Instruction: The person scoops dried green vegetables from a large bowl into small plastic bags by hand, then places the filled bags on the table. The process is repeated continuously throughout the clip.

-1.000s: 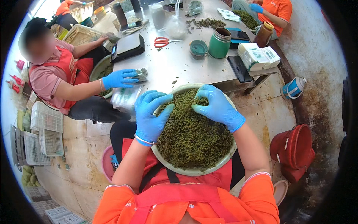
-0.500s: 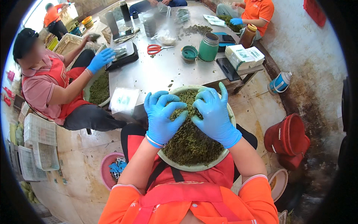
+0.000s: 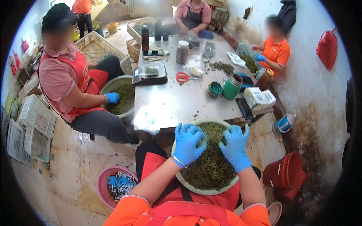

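Steel desk [image 3: 177,101]: scissors [image 3: 183,77], green jar [image 3: 232,87], scale [image 3: 149,73].
Floor [image 3: 71,158]: tiled, stained; pink tub [image 3: 103,180].
Basin [image 3: 226,186]: on the lap, by the desk's edge.
Left hand [image 3: 187,144]: fingers spread on green bits [image 3: 209,165].
Right hand [image 3: 234,147]: likewise.

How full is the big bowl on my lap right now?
Full. The bowl is heaped with small green bits nearly to its rim, and the left hand and right hand, in blue gloves, rest on the pile.
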A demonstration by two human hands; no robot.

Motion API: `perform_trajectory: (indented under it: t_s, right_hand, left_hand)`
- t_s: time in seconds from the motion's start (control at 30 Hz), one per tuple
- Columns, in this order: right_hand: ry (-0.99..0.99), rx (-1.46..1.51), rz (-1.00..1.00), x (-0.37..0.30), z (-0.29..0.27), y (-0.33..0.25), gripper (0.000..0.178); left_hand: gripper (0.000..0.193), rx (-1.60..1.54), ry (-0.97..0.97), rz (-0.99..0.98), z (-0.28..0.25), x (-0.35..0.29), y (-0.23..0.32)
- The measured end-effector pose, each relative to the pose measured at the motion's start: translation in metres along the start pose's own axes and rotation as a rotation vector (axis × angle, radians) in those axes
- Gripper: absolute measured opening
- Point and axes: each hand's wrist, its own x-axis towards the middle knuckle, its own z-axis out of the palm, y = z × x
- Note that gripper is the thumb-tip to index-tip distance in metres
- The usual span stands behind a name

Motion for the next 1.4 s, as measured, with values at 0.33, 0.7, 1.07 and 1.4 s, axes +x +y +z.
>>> perform_trajectory:
  t_s: [0.33,0.7,1.07,1.4]
  right_hand:
    - [-0.256,0.042,0.06,-0.033,0.013,-0.003,0.049]
    - [-0.264,0.171,0.057,-0.028,0.041,0.003,0.038]
    - [-0.232,0.232,0.02,-0.035,0.041,0.013,0.036]
    - [-0.179,0.265,0.006,-0.025,0.04,0.01,0.037]
  left_hand:
    - [0.011,0.091,0.109,-0.122,-0.079,-0.065,-0.072]
    - [0.036,0.728,-0.238,-1.391,-0.18,-0.38,-0.149]
    - [0.079,0.954,-0.656,-1.72,-0.183,-0.418,-0.118]
    - [0.033,0.622,-0.033,-0.404,-0.053,-0.047,-0.142]
